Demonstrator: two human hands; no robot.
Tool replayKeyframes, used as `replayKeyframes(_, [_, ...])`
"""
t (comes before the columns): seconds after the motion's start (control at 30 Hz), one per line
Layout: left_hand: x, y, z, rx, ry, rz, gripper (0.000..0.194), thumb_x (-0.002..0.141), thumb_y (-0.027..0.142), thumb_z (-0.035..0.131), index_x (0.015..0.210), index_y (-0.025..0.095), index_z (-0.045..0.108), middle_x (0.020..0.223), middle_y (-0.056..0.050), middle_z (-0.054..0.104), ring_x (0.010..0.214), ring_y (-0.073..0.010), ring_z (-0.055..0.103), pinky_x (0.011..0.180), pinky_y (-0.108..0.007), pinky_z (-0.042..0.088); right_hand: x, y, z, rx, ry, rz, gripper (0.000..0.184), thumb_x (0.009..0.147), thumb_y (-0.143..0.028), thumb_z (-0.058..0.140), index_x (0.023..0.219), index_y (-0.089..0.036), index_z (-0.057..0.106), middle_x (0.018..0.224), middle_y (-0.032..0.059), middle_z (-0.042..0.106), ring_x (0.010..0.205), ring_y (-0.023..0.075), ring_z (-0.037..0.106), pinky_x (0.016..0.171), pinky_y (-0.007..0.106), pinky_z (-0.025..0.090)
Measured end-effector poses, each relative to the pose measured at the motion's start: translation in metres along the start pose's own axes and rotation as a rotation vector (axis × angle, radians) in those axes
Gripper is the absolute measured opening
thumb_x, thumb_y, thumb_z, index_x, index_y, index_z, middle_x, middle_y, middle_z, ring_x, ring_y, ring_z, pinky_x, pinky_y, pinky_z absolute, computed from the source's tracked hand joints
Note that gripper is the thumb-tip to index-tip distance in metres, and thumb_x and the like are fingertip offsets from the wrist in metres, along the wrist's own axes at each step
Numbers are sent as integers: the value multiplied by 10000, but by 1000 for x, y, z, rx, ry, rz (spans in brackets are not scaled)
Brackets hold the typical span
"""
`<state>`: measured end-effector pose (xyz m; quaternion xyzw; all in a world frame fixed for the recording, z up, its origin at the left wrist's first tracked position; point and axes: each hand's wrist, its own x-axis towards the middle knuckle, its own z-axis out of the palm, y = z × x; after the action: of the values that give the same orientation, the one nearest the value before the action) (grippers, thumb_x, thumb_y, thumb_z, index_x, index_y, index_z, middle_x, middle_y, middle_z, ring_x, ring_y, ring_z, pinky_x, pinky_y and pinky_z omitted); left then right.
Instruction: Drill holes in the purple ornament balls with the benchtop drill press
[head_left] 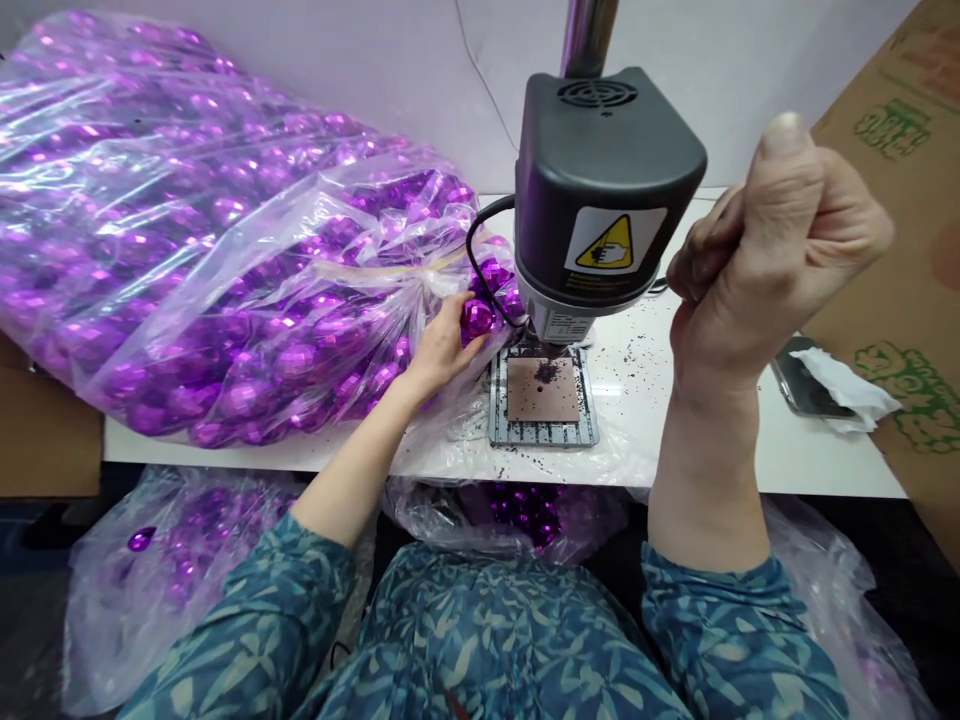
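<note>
My left hand (441, 350) is closed around a shiny purple faceted ball (478, 318) at the mouth of a big clear plastic bag (247, 230) full of such balls. My right hand (780, 230) is raised in a fist beside the black motor housing of a small bench drill press (611, 180); whatever its fingers grip is hidden behind them. Under the drill head, a square brown board (544, 392) with a small dark hole lies on the grey slotted base (497, 430). Dark shavings are heaped near the board's back edge.
Dark shavings are scattered over the white table (817, 460). To the right, a phone (806, 385) lies partly under a white tissue (855, 390), near a cardboard box (915, 300). Below the table edge hangs an open plastic bag (525, 515) with purple pieces. A black cable (472, 240) loops left of the drill.
</note>
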<state>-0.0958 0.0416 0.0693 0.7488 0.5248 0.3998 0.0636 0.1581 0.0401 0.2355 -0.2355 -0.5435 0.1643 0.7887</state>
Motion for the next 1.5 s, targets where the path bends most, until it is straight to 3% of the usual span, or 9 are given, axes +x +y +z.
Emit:
replayKeyframes(0.13, [-40, 32, -10, -414, 33, -49, 572, 980, 483, 714, 1452, 216, 529, 1310, -127, 686, 1107, -233, 708, 989, -401, 601, 0, 1, 2, 28, 2, -25, 545, 804, -593, 689, 526, -183, 462, 423, -72, 344, 353, 32, 341, 396, 257, 211])
replayKeyframes(0.23, [-55, 46, 1, -669, -83, -148, 557, 1017, 562, 636, 1468, 247, 554, 1305, -116, 699, 1145, -226, 707, 1021, -392, 589, 0, 0, 3, 9, 3, -26, 545, 777, -629, 669, 531, -199, 440, 432, -64, 335, 359, 49, 320, 395, 286, 202])
replayKeyframes(0.3, [-59, 48, 14, -725, -139, -207, 588, 981, 579, 686, 1455, 248, 577, 1327, -119, 686, 1170, -238, 698, 1044, -414, 576, 0, 0, 3, -7, 13, -19, 543, 783, -630, 654, 535, -206, 424, 440, -61, 341, 371, 53, 319, 416, 290, 210])
replayKeyframes(0.47, [-54, 40, 45, -725, -170, -296, 734, 776, 514, 919, 1356, 190, 606, 1240, -125, 707, 1052, -229, 706, 962, -407, 592, -2, -1, 0, -63, 8, 8, 571, 774, -685, 635, 530, -227, 398, 444, -53, 357, 398, 76, 321, 484, 317, 277])
replayKeyframes(0.77, [-36, 39, 61, -487, -250, -110, 573, 767, 396, 944, 1259, 216, 713, 1156, -84, 693, 1049, -250, 679, 953, -431, 580, -5, 1, 2, -138, 28, -31, 631, 789, -796, 494, 540, -238, 336, 444, -42, 313, 406, 83, 314, 506, 331, 323])
replayKeyframes(0.9, [-36, 47, 66, -455, -253, -131, 595, 755, 319, 951, 1263, 190, 669, 1181, -87, 693, 1088, -258, 687, 981, -440, 592, -6, -1, 3, -158, 35, -29, 651, 776, -825, 468, 538, -235, 327, 448, -39, 331, 411, 84, 328, 515, 330, 350])
replayKeyframes(1.03, [-39, 54, 74, -466, -203, -228, 599, 714, 271, 963, 1213, 178, 645, 1180, -93, 707, 1091, -270, 696, 994, -473, 597, -6, -3, 4, -81, 34, -44, 606, 784, -738, 574, 537, -227, 363, 450, -49, 339, 398, 75, 313, 496, 320, 300])
replayKeyframes(1.23, [-47, 58, 88, -599, -187, -262, 582, 747, 254, 935, 1235, 182, 626, 1239, -108, 722, 1148, -265, 714, 1071, -485, 582, -8, -1, 2, 2, 33, -60, 569, 803, -632, 659, 535, -212, 385, 441, -66, 331, 385, 60, 309, 480, 304, 277])
replayKeyframes(1.5, [-53, 56, 94, -633, -167, -252, 583, 772, 273, 919, 1253, 193, 600, 1269, -114, 721, 1179, -268, 718, 1076, -481, 590, -44, -14, -8, -43, 115, -38, 558, 961, -354, 600, 527, -180, 295, 444, -48, 298, 406, 37, 311, 463, 276, 229])
